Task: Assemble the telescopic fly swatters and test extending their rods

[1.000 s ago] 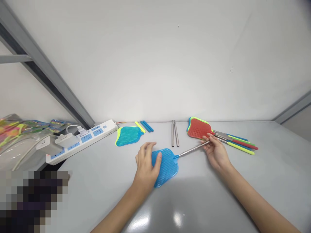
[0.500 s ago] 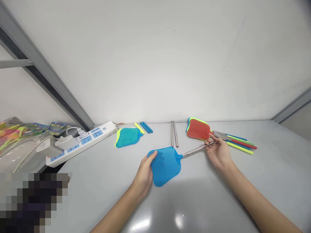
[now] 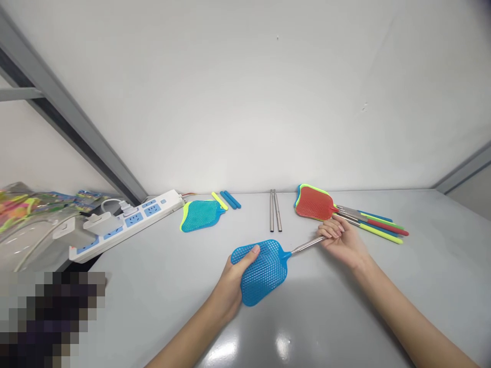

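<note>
My left hand grips the mesh head of a blue fly swatter, thumb on top and fingers beneath. Closed round the far end of its metal rod is my right hand, whose fingers hide the rod's tip. Just beyond that hand lies a stack of fly swatters, a red one on top, their coloured handles pointing right. Two loose metal rods lie side by side near the wall. Left of them are blue and yellow mesh heads and several short foam-like grips, blue and yellow.
A white power strip with plugs and adapters runs along the left side of the grey table. Bagged colourful items lie further left. A metal frame post and a wall stand behind.
My right hand has shifted slightly left along the rod and its fingers have closed round the end. The blue swatter head has come slightly nearer, with my left thumb further over the mesh.
</note>
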The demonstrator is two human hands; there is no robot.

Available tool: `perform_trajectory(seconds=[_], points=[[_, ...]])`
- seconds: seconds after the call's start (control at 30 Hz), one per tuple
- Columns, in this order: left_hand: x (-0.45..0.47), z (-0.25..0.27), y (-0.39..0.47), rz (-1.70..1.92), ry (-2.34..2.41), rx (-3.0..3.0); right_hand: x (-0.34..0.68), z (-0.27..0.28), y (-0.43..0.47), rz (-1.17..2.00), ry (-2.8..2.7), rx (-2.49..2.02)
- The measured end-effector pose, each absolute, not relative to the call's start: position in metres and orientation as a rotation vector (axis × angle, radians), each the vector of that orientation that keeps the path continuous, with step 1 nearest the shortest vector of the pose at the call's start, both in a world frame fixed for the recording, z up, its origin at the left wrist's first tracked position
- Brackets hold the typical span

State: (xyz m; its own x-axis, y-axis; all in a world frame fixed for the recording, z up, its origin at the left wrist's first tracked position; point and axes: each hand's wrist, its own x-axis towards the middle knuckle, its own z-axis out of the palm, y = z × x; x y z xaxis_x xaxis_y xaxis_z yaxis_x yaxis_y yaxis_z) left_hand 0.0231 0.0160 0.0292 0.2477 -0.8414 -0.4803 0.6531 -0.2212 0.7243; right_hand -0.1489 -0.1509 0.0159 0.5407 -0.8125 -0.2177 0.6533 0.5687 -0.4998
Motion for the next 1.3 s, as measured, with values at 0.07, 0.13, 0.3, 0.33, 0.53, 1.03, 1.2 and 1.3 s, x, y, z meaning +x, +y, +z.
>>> perform_trajectory(seconds=[0.07, 0.13, 0.3, 0.33, 0.53, 1.03, 1.2, 1.3], points=[[0.020, 0.028, 0.017, -1.371, -0.219, 1.159, -0.149, 0.014, -0.150, -0.904, 0.476, -0.434], [0.017, 0.025, 0.017, -1.310, -0.196, 1.219, -0.147, 0.012, -0.147, -0.936, 0.483, -0.438], [0.015, 0.017, 0.017, -1.178, -0.138, 1.340, -0.141, 0.008, -0.138, -1.006, 0.461, -0.372], [0.015, 0.016, 0.018, -1.174, -0.137, 1.343, -0.140, 0.007, -0.136, -1.010, 0.455, -0.362], [0.017, 0.015, 0.021, -1.195, -0.165, 1.314, -0.138, 0.007, -0.132, -1.041, 0.494, -0.439], [0.015, 0.017, 0.021, -1.207, -0.140, 1.329, -0.136, 0.009, -0.125, -1.044, 0.447, -0.271], [0.017, 0.013, 0.022, -1.196, -0.151, 1.365, -0.135, 0.007, -0.124, -1.037, 0.454, -0.254], [0.017, 0.011, 0.022, -1.195, -0.165, 1.376, -0.135, 0.006, -0.123, -1.044, 0.458, -0.254]])
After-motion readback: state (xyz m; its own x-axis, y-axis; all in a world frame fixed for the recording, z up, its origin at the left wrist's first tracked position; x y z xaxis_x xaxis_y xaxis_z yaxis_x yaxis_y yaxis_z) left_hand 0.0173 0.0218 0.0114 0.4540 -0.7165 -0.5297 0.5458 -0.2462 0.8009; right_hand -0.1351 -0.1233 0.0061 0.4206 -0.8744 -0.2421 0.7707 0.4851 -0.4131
